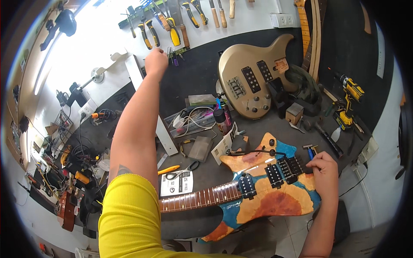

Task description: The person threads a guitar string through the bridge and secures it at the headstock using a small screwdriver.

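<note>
My left hand [156,61] reaches up to the tool rack on the far wall. Its fingers are closed beside small hanging tools, one a purple-handled driver [175,61]; what they hold, if anything, is hidden. An electric guitar [279,204] with a blue-and-wood body lies across the bench, its neck [202,198] running left beneath my left arm. A thin dark tremolo arm [262,151] extends from its bridge [291,167]. My right hand [325,170] is at the body's right edge, fingers curled near a small blue-handled tool [310,153]. Whether they grip it I cannot tell.
A gold bass body [245,56] leans upright at the back. A yellow-black cordless drill [347,101] stands right. Pliers [174,32] hang on the wall. Scissors [183,172], a yellow cutter [169,169], printed paper [177,184] and spray cans [220,120] lie or stand on the bench [251,129].
</note>
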`<state>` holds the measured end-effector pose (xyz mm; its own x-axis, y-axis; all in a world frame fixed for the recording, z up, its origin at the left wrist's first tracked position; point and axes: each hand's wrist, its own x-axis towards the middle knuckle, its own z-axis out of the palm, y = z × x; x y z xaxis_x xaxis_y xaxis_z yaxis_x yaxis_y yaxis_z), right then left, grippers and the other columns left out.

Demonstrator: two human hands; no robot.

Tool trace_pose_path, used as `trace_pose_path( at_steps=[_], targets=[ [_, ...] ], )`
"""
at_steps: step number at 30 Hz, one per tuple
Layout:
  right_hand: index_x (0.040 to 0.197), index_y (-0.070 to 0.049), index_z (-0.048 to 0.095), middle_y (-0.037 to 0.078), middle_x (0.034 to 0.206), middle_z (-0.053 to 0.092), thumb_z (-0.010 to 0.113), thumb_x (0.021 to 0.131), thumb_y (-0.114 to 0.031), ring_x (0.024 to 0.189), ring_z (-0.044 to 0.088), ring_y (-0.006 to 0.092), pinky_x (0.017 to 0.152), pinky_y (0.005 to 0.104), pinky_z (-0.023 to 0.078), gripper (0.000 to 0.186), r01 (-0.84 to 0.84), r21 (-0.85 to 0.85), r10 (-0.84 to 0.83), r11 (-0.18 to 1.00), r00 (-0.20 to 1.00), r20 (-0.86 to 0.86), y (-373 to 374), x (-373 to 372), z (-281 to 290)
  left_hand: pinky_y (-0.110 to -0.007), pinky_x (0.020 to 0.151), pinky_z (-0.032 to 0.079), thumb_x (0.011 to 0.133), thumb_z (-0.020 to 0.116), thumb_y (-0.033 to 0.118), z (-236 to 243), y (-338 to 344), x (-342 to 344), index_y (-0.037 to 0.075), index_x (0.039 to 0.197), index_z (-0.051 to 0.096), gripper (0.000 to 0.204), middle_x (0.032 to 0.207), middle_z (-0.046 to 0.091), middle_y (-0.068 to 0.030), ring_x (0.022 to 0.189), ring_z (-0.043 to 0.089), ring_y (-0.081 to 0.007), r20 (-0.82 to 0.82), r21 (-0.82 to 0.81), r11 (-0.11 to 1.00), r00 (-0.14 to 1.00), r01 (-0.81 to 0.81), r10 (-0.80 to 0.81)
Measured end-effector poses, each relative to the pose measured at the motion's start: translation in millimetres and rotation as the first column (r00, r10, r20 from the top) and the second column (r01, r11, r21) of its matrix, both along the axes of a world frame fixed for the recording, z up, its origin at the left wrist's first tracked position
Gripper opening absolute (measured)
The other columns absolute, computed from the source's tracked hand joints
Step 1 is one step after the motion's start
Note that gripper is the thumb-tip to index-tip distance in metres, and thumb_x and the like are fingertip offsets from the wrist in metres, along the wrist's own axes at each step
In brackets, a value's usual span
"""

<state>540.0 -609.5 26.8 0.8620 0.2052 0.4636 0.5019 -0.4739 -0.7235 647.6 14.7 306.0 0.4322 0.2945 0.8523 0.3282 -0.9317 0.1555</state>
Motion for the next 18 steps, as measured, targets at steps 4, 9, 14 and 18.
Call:
trace_pose_path(
  at_steps=[4, 9, 14, 18],
  targets=[
    [0.096, 0.005, 0.081, 0.012, 0.099, 0.071, 0.065, 0.080, 0.020, 0.089, 0.073, 0.0260, 0.080, 0.0348, 0.056, 0.027, 0.002, 0.021, -0.002, 1.000, 1.000, -0.001, -0.4, -1.6, -5.3, -0.051, 0.105, 0.061, 0.102, 0.068, 0.024, 22.7, 4.9, 20.7, 0.006, 0.122, 0.085, 0.031, 0.119, 0.083, -0.0254, 0.115, 0.080, -0.0436, -0.101, 0.002, 0.999, 0.993, -0.055, 0.054],
    [0.095, 0.003, 0.082, 0.013, 0.099, 0.072, 0.067, 0.081, 0.018, 0.091, 0.075, 0.0293, 0.081, 0.0378, 0.059, 0.025, 0.048, -0.012, -0.048, 0.999, 0.998, -0.041, -8.8, -11.1, 0.7, -0.057, 0.107, 0.061, 0.099, 0.064, 0.016, 19.1, 2.9, 58.6, -0.002, 0.119, 0.084, 0.034, 0.125, 0.080, -0.0316, 0.124, 0.077, -0.0487, -0.272, 0.016, 0.992, 0.954, -0.124, 0.123],
    [0.099, -0.001, 0.083, 0.016, 0.099, 0.072, 0.071, 0.085, 0.013, 0.094, 0.076, 0.0344, 0.083, 0.0401, 0.059, 0.023, -0.072, -0.016, 0.073, 0.997, 0.993, 0.092, -1.1, 3.3, -1.0, -0.059, 0.092, 0.061, 0.101, 0.063, 0.009, 31.3, 78.2, 39.6, -0.001, 0.104, 0.077, 0.018, 0.113, 0.072, -0.0254, 0.108, 0.075, -0.0483, -0.089, 0.698, 0.707, 0.966, -0.114, 0.244],
    [0.099, 0.000, 0.083, 0.014, 0.101, 0.073, 0.070, 0.087, 0.010, 0.092, 0.074, 0.0341, 0.082, 0.0399, 0.058, 0.020, -0.025, -0.013, 0.025, 1.000, 0.999, 0.032, -3.2, 1.0, 3.7, -0.062, 0.095, 0.056, 0.115, 0.049, 0.029, 2.9, -5.0, 7.9, -0.005, 0.124, 0.074, 0.043, 0.119, 0.077, -0.0262, 0.108, 0.072, -0.0507, 0.228, 0.341, 0.940, 0.969, 0.008, -0.091]
  ],
)
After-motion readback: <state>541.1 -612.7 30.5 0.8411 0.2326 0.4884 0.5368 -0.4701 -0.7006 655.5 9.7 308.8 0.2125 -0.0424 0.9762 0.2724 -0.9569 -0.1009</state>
